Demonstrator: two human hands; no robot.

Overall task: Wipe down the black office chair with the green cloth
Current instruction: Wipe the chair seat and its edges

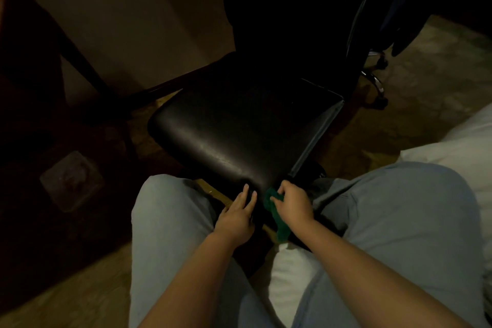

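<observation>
The black office chair (239,128) stands in front of my knees, its shiny seat turned with one corner toward me and its dark backrest rising behind. My right hand (294,204) is closed around the green cloth (278,217), pressing it against the seat's near corner; the cloth's tail hangs down below my wrist. My left hand (238,214) lies with fingers spread against the seat's front edge just left of that corner, holding nothing.
My legs in light blue jeans (399,221) flank the chair's near corner. White bedding (458,141) lies at the right. A dark wooden desk frame (80,66) stands at the left, a pale square object (70,181) on the floor below it. Chrome chair base (375,82) shows at the right.
</observation>
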